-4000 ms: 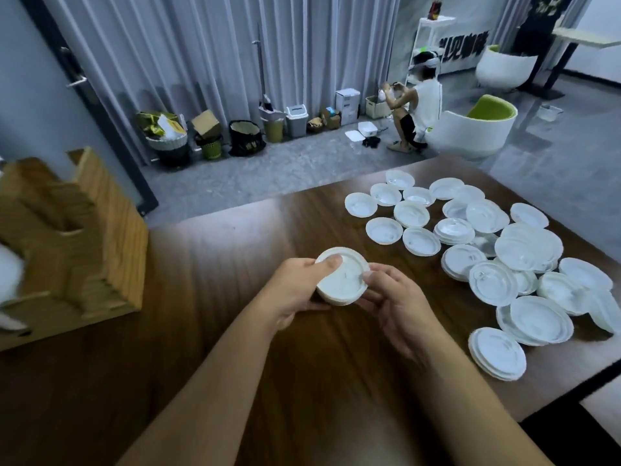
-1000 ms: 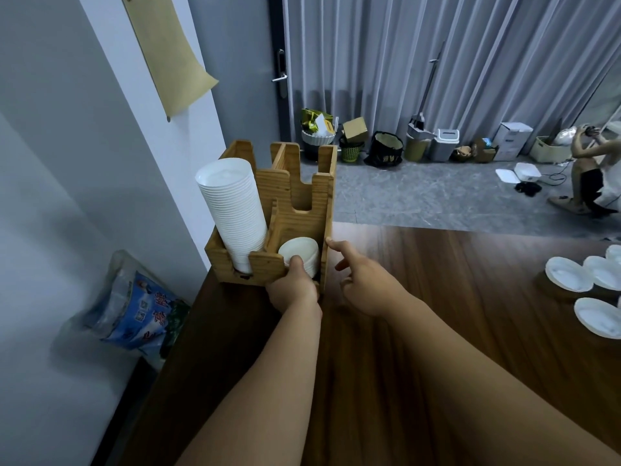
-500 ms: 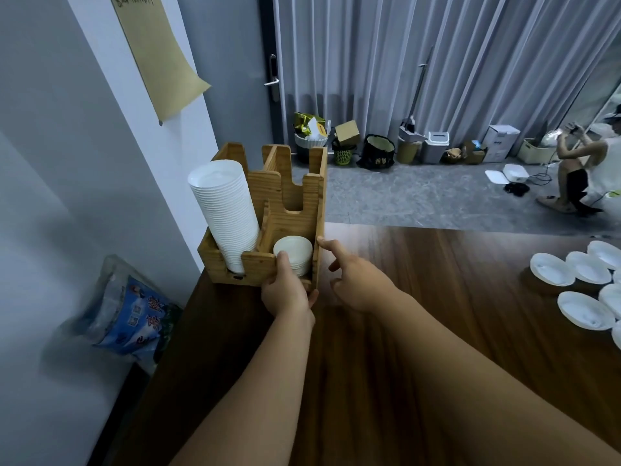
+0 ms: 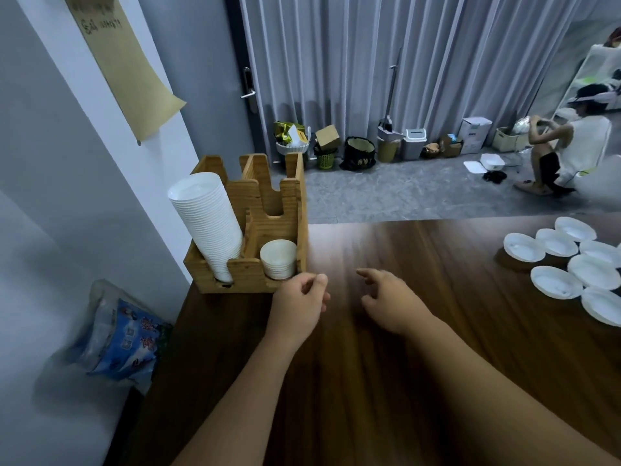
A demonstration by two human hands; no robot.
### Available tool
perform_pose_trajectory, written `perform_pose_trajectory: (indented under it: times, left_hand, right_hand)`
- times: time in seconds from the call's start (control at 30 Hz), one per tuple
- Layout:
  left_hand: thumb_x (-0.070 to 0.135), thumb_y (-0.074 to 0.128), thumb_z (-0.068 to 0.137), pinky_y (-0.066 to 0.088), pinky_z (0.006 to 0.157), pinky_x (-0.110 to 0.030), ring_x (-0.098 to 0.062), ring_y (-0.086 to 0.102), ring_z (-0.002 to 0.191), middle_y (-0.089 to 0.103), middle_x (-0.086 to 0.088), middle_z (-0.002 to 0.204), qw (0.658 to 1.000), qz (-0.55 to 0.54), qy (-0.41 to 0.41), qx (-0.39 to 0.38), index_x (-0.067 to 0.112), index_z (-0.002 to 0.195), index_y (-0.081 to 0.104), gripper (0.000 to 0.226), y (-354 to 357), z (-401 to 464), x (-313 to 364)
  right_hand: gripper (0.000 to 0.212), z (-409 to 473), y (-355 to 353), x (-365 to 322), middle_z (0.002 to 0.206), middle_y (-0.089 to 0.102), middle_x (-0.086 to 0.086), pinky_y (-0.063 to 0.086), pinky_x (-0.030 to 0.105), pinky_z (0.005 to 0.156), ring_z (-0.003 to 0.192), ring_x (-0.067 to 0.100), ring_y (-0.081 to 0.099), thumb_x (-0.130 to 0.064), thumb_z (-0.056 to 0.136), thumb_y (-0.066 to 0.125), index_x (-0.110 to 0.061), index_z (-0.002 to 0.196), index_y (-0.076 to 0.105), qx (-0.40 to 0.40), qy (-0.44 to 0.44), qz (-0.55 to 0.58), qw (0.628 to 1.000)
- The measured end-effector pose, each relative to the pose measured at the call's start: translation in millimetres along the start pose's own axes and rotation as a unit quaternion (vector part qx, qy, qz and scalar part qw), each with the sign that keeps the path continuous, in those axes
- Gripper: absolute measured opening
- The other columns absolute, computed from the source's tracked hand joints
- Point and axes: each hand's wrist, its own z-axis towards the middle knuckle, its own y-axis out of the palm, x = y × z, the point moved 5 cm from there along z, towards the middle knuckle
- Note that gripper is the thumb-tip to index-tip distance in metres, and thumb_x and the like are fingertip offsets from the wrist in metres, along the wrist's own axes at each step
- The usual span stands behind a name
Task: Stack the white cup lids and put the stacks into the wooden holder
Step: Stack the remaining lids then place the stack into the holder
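Observation:
The wooden holder [image 4: 268,227] stands at the table's far left corner. A tall stack of white lids [image 4: 210,223] fills its left front slot and leans left. A short stack of white lids [image 4: 278,259] sits in its right front slot. My left hand [image 4: 299,306] hovers just in front of the holder, fingers loosely curled and empty, apart from the short stack. My right hand [image 4: 391,301] is over the table to the right, fingers spread, holding nothing. Several loose white lids [image 4: 557,274] lie at the table's right edge.
The dark wooden table [image 4: 386,381] ends at a grey wall on the left. A blue plastic bag [image 4: 117,338] lies on the floor beside the table. A person [image 4: 564,153] crouches on the grey floor at the back right, near bins and boxes along the curtain.
My left hand has let go of the short stack in the right front slot and drawn back. My right hand has moved right, away from the holder. The view turned slightly right.

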Motion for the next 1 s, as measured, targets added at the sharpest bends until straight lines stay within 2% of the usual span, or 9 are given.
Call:
perform_pose_trajectory:
  times: [0.1, 0.17, 0.3, 0.43, 0.53, 0.7, 0.83, 0.93, 1.0]
  left_hand:
    - [0.044, 0.059, 0.109, 0.058, 0.082, -0.025, -0.003, 0.068, 0.095, 0.073, 0.017, 0.097, 0.997, 0.062, 0.036, -0.035, 0.037, 0.111, 0.072, 0.015, 22, -2, 17]
    - [0.042, 0.060, 0.109, 0.051, 0.077, -0.017, 0.000, 0.064, 0.099, 0.069, 0.020, 0.105, 0.992, 0.095, 0.061, -0.056, 0.035, 0.122, 0.072, 0.020, 40, -3, 29]
    - [0.045, 0.060, 0.108, 0.043, 0.070, -0.013, 0.001, 0.062, 0.097, 0.068, 0.018, 0.108, 0.981, 0.145, 0.088, -0.095, 0.033, 0.127, 0.071, 0.024, 84, -5, 44]
    - [0.047, 0.061, 0.107, 0.042, 0.068, -0.015, 0.004, 0.061, 0.093, 0.066, 0.022, 0.103, 0.972, 0.152, 0.093, -0.152, 0.035, 0.125, 0.070, 0.023, 134, -12, 55]
    - [0.049, 0.062, 0.106, 0.046, 0.070, -0.019, -0.002, 0.065, 0.099, 0.069, 0.018, 0.108, 0.953, 0.180, 0.130, -0.204, 0.038, 0.124, 0.070, 0.023, 182, -28, 66]
    - [0.050, 0.066, 0.102, 0.049, 0.069, -0.018, 0.000, 0.066, 0.094, 0.069, 0.022, 0.101, 0.920, 0.197, 0.175, -0.290, 0.040, 0.119, 0.073, 0.021, 266, -71, 85]
    - [0.048, 0.070, 0.099, 0.050, 0.075, -0.017, 0.003, 0.065, 0.092, 0.068, 0.025, 0.096, 0.889, 0.195, 0.217, -0.353, 0.040, 0.115, 0.076, 0.019, 326, -111, 103]
    - [0.046, 0.072, 0.098, 0.049, 0.077, -0.016, 0.000, 0.063, 0.097, 0.065, 0.026, 0.101, 0.861, 0.193, 0.257, -0.394, 0.041, 0.119, 0.074, 0.022, 365, -143, 117]
    - [0.046, 0.072, 0.098, 0.051, 0.088, -0.022, -0.002, 0.061, 0.105, 0.063, 0.023, 0.112, 0.844, 0.181, 0.289, -0.414, 0.040, 0.124, 0.072, 0.027, 382, -161, 127]
  right_hand:
    - [0.058, -23, -16, 27, 0.148, 0.056, -0.005, 0.049, 0.017, 0.079, 0.104, 0.003, 0.058, -0.025, 0.101, 0.066, -0.038, 0.156, 0.051, 0.029, 0.038, 0.006, 0.999]
    - [0.052, -42, -32, 45, 0.146, 0.055, -0.006, 0.053, 0.022, 0.082, 0.108, 0.007, 0.061, -0.025, 0.103, 0.063, -0.036, 0.153, 0.055, 0.042, 0.067, 0.007, 0.997]
    - [0.045, -83, -66, 85, 0.142, 0.056, -0.006, 0.048, 0.017, 0.070, 0.095, 0.003, 0.060, -0.024, 0.104, 0.063, -0.033, 0.148, 0.059, 0.087, 0.130, 0.019, 0.987]
    - [0.037, -135, -101, 125, 0.136, 0.058, -0.004, 0.061, 0.034, 0.092, 0.108, 0.011, 0.064, -0.022, 0.103, 0.065, -0.030, 0.139, 0.065, 0.144, 0.207, 0.054, 0.966]
    - [0.029, -176, -121, 155, 0.128, 0.060, -0.005, 0.062, 0.036, 0.090, 0.106, 0.011, 0.063, -0.022, 0.102, 0.067, -0.032, 0.130, 0.068, 0.187, 0.255, 0.088, 0.945]
    - [0.023, -243, -138, 201, 0.119, 0.063, -0.007, 0.060, 0.034, 0.076, 0.096, 0.012, 0.066, -0.019, 0.103, 0.060, -0.032, 0.120, 0.069, 0.266, 0.319, 0.119, 0.902]
    - [0.024, -297, -152, 233, 0.096, 0.072, -0.009, 0.055, 0.033, 0.061, 0.075, 0.014, 0.069, -0.016, 0.098, 0.055, -0.035, 0.102, 0.070, 0.347, 0.372, 0.130, 0.851]
    - [0.024, -332, -164, 254, 0.093, 0.073, -0.006, 0.047, 0.029, 0.064, 0.083, 0.017, 0.067, -0.014, 0.096, 0.055, -0.032, 0.091, 0.071, 0.399, 0.404, 0.134, 0.812]
    - [0.020, -349, -170, 265, 0.097, 0.073, -0.001, 0.045, 0.032, 0.074, 0.093, 0.025, 0.067, -0.012, 0.096, 0.057, -0.025, 0.093, 0.073, 0.436, 0.420, 0.137, 0.784]
